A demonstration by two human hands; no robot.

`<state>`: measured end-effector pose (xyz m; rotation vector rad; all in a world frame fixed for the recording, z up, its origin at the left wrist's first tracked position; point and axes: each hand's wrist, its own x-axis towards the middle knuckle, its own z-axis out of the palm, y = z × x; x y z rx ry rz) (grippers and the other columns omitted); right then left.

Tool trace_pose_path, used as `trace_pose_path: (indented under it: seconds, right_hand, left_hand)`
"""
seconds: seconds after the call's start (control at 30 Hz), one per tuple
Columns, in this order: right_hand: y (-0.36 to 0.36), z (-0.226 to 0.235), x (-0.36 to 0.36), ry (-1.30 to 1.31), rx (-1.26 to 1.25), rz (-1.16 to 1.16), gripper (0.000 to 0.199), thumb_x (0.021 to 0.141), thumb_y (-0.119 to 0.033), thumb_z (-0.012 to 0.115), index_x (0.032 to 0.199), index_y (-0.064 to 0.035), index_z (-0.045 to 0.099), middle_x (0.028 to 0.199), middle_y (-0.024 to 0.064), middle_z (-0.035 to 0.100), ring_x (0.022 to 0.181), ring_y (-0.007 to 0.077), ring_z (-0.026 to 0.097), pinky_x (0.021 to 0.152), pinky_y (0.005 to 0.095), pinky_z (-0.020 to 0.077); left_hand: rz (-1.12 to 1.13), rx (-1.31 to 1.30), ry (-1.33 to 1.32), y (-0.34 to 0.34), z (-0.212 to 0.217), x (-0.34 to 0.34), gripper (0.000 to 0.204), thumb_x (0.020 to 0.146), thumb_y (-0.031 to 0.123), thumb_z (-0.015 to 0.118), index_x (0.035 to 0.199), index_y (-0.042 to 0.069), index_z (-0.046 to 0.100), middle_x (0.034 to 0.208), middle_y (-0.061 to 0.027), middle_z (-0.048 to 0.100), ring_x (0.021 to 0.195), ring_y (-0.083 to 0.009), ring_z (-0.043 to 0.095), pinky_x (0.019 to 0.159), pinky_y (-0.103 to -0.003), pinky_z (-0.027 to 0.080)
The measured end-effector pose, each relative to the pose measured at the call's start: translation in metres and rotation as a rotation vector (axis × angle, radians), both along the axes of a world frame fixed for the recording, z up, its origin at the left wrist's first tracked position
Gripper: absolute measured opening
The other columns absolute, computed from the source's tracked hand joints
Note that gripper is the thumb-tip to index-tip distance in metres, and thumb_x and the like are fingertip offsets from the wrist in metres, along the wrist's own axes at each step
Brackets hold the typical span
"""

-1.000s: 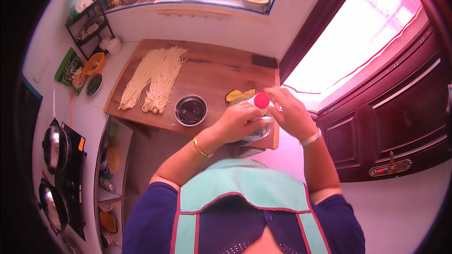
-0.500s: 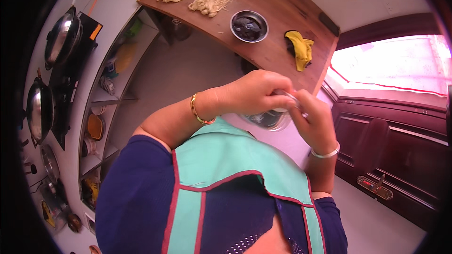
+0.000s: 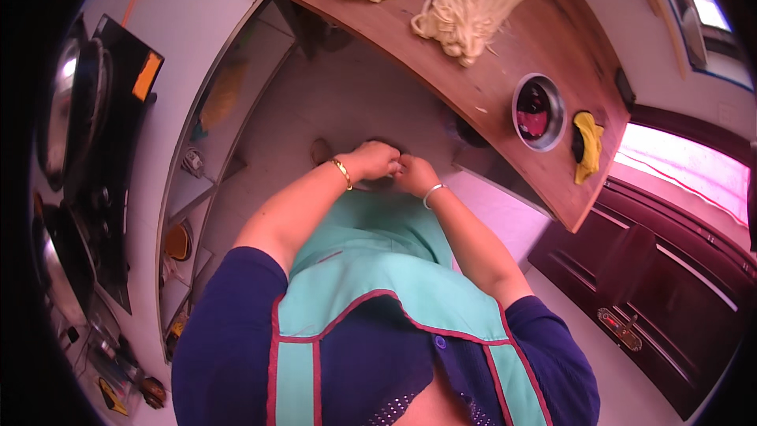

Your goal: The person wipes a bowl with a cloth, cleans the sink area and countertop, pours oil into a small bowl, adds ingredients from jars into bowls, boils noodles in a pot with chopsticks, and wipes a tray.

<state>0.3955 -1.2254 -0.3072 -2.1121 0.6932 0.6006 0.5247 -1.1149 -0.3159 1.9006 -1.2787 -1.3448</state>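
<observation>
My left hand [image 3: 374, 161], with a gold bangle at the wrist, meets my right hand [image 3: 416, 176], which wears a pale bangle. Both are low in front of the turquoise apron [image 3: 355, 276], fingers curled and fingertips close together. Whatever they pinch is too small or too covered to make out. Part of a dark, rounded object [image 3: 377, 184] shows just below the hands; its kind is unclear.
Long strands of noodles [image 3: 473, 12] lie on the wooden table [image 3: 394, 28] ahead. A metal bowl of dark liquid [image 3: 558, 114] and a yellow cloth [image 3: 590, 150] sit toward its right end. Woks [image 3: 67, 110] and open shelves [image 3: 193, 197] line the left; a dark door [image 3: 646, 300] stands right.
My view has turned left, so the table things appear farther right. Both hands have dropped lower and away from my chest. The clear round container seen beneath them before is no longer distinct.
</observation>
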Motion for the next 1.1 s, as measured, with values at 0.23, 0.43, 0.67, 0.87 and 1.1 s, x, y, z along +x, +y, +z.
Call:
trace_pose_path:
  seconds: [0.23,0.43,0.67,0.87,1.1]
  right_hand:
    - [-0.011,-0.140,0.129,-0.217,0.069,-0.128,0.039,0.077,-0.018,0.057,0.115,-0.0113,0.057,0.102,0.0174,0.063,0.096,0.0343,0.059,0.081,0.0381,0.0480]
    - [-0.045,-0.255,0.225,-0.334,-0.270,0.070,0.047,0.078,-0.015,0.054,0.124,-0.0094,0.050,0.116,0.0194,0.057,0.106,0.0343,0.055,0.091,0.0398,0.0435]
    - [-0.026,-0.289,0.224,-0.276,-0.266,0.041,0.044,0.079,-0.015,0.054,0.122,-0.0042,0.050,0.116,0.0213,0.056,0.104,0.0374,0.055,0.093,0.0409,0.0419]
    - [0.011,-0.091,0.129,-0.263,-0.021,-0.207,0.043,0.081,-0.014,0.053,0.121,0.0000,0.049,0.116,0.0224,0.055,0.102,0.0375,0.056,0.092,0.0402,0.0425]
    - [0.026,0.145,0.040,-0.205,0.272,-0.211,0.033,0.080,-0.013,0.060,0.111,-0.0006,0.058,0.106,0.0197,0.062,0.098,0.0305,0.061,0.086,0.0350,0.0474]
  left_hand:
    - [-0.074,-0.127,-0.388,-0.023,-0.150,0.120,0.025,0.079,0.026,0.059,0.102,0.017,0.066,0.100,-0.0148,0.064,0.095,-0.0324,0.060,0.083,-0.040,0.047]
    - [-0.039,-0.164,-0.577,-0.055,-0.222,0.213,0.027,0.077,0.014,0.056,0.102,0.013,0.065,0.104,-0.0154,0.063,0.100,-0.0300,0.059,0.088,-0.042,0.046]
    - [0.467,-0.494,-0.360,-0.046,-0.289,0.209,0.035,0.082,0.023,0.059,0.113,0.006,0.058,0.116,-0.0141,0.058,0.108,-0.0320,0.052,0.093,-0.040,0.040]
    - [0.309,0.097,-0.101,-0.009,-0.084,0.100,0.033,0.075,0.009,0.054,0.107,0.001,0.056,0.112,-0.0231,0.056,0.100,-0.0407,0.054,0.084,-0.044,0.045]
    - [-0.208,-0.068,-0.016,0.023,0.136,0.066,0.027,0.079,0.021,0.061,0.098,0.002,0.060,0.098,-0.0191,0.060,0.091,-0.0359,0.058,0.079,-0.042,0.047]
